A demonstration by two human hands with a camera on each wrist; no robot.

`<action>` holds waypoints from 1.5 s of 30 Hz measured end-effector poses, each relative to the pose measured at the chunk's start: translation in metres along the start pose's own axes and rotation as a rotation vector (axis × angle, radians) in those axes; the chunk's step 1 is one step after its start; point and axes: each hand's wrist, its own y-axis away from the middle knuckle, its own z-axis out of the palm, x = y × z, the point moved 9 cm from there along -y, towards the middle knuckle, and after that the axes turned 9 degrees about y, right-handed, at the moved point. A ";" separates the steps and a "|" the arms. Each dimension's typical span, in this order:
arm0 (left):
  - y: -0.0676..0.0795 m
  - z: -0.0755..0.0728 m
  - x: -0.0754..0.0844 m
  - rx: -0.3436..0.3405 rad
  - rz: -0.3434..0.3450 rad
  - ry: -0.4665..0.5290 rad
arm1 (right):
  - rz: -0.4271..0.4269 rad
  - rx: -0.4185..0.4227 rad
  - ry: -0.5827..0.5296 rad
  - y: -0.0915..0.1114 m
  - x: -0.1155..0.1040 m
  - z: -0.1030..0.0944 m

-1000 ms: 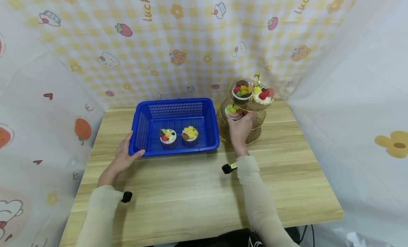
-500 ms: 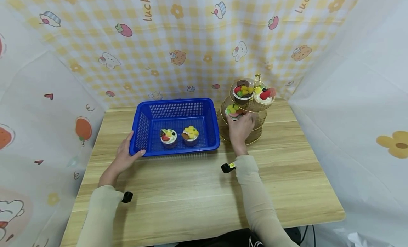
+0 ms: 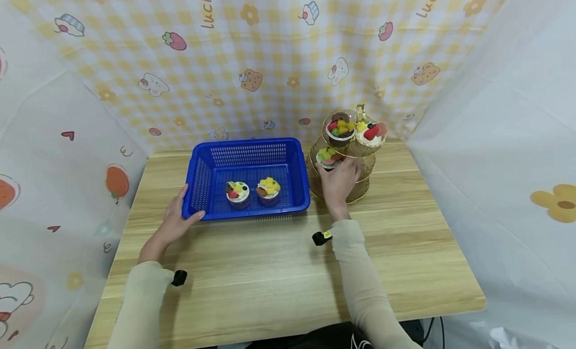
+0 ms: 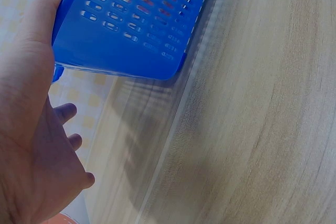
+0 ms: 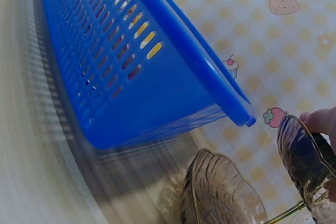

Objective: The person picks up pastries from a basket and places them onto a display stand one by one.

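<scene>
My left hand [image 3: 173, 221] rests against the front left corner of a blue plastic basket [image 3: 249, 216], its thumb at the rim and the other fingers along the left side. Inside the basket sit two fruit-topped cupcakes, one with a strawberry piece [image 3: 237, 193], the other with yellow cubes [image 3: 268, 189]. At the right, my right hand [image 3: 339, 184] grips a cupcake with green and yellow topping [image 3: 328, 156] on the middle tier of a gold-rimmed stand [image 3: 366, 171]. The hand covers part of this cupcake. In the right wrist view, fingers [image 5: 321, 121] show by a tier's edge.
Two more cupcakes, one in a dark cup [image 3: 340, 131] and one with cream [image 3: 371, 134], occupy the stand's top tier beside a gold handle [image 3: 360, 112]. Close behind the wooden table [image 3: 270, 279] hangs a yellow checked curtain [image 3: 270, 54]. The basket stands just left of the stand.
The stand's upper part and the cupcake at my right hand have shifted very slightly left. My left hand and the basket stay in place.
</scene>
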 end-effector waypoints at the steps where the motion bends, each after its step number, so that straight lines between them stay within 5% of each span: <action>1: 0.000 0.000 0.000 0.000 -0.001 0.001 | -0.007 0.000 -0.003 0.000 0.000 0.000; 13: 0.001 0.000 0.001 -0.012 -0.008 -0.003 | -0.066 0.021 -0.146 0.015 0.016 -0.028; 25: 0.001 -0.002 0.002 -0.008 -0.003 -0.007 | -0.260 -0.068 -0.213 0.039 0.009 -0.050; 35: 0.001 -0.002 0.001 0.000 -0.004 0.008 | -0.504 -0.410 -0.251 0.031 -0.058 -0.036; 45: 0.002 -0.001 0.000 -0.001 -0.007 0.011 | -0.786 -0.785 -0.226 0.042 -0.144 0.001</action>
